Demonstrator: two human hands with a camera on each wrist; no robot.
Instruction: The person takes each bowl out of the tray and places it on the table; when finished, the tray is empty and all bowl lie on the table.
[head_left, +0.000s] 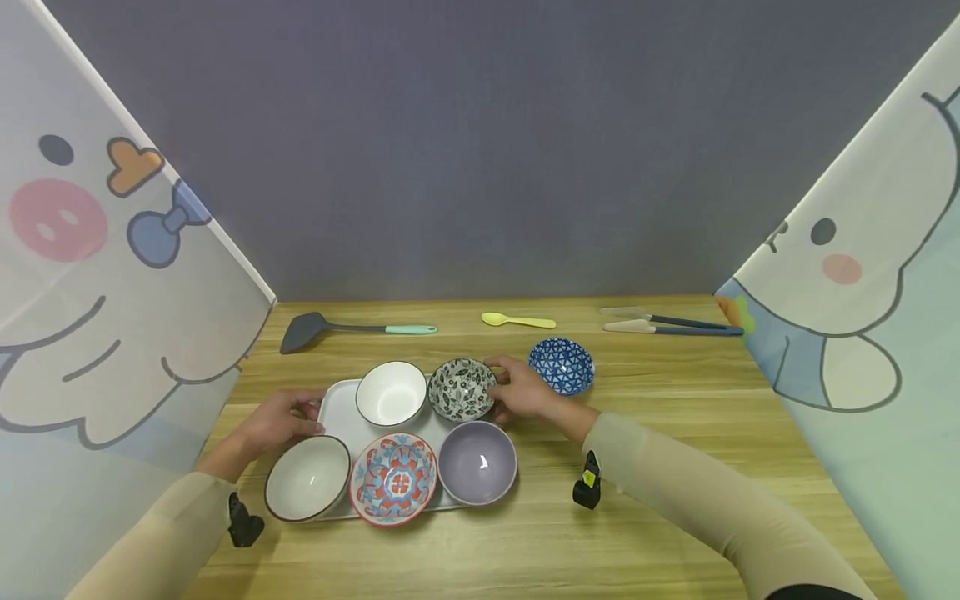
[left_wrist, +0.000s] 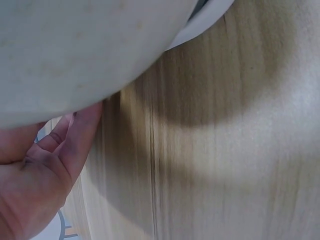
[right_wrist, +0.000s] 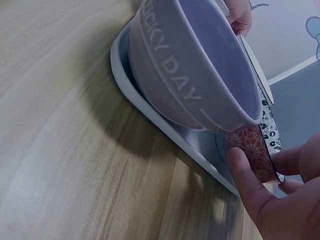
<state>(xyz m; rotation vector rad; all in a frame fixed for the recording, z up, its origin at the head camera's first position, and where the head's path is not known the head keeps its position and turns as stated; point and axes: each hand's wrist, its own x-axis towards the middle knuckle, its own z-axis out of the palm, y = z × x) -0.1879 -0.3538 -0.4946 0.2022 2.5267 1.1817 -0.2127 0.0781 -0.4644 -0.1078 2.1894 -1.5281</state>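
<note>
My right hand pinches the right side of a small bowl with black-and-white leaf print inside. In the right wrist view its outside is red-patterned, and my thumb presses against it. That bowl is at the back right of a white tray. At the tray's left edge, my left hand holds the rim between thumb and fingers; the left wrist view partly hides the fingertips behind a bowl. Also on the tray are a white bowl, a cream bowl, a red-and-blue patterned bowl and a purple bowl.
A blue-and-white patterned bowl stands right of the tray, close to my right hand. Along the back lie a dark spatula with a mint handle, a yellow spoon and tongs. A grey wall panel rises behind the table.
</note>
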